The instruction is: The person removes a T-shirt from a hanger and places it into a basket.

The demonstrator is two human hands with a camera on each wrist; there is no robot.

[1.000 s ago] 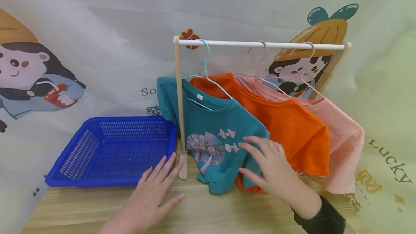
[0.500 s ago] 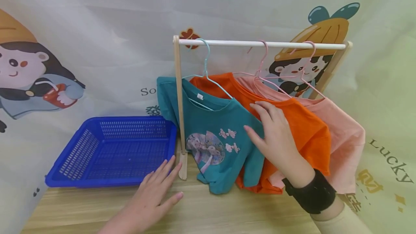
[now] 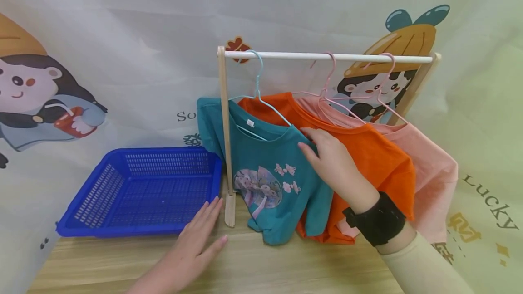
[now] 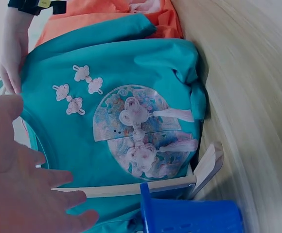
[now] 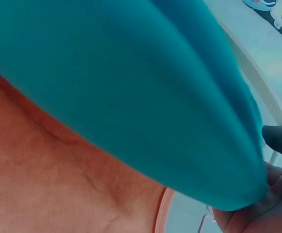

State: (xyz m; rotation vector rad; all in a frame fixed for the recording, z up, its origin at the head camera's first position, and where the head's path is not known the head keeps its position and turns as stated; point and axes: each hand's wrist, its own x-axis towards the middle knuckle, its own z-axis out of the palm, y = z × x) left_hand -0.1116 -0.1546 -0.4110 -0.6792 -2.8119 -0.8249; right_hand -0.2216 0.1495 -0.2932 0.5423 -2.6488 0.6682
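A teal short-sleeved shirt (image 3: 278, 162) with a round patterned patch hangs on a light blue wire hanger (image 3: 258, 83). My right hand (image 3: 333, 158) is at its shoulder beside the hanger's arm, fingers along the shoulder's top edge and thumb at the front. In the right wrist view, the shoulder lies between the thumb (image 5: 279, 141) and the fingers, without a plain grip. My left hand (image 3: 192, 244) reaches low over the table with spread fingers, holding nothing. It is nearest the front right corner of a blue plastic basket (image 3: 122, 230).
A wooden rack with a white rod (image 3: 294, 55) carries the hangers. Behind the teal shirt hang an orange shirt (image 3: 367, 158) and a pink one (image 3: 437, 171) on pink hangers. A wooden post (image 3: 226, 139) and its foot stand between basket and shirts. A printed curtain (image 3: 143, 58) is behind.
My right hand has moved from in front of the teal shirt's sleeve up to its shoulder near the hanger. The sleeve hangs down freely now. My left hand has barely shifted.
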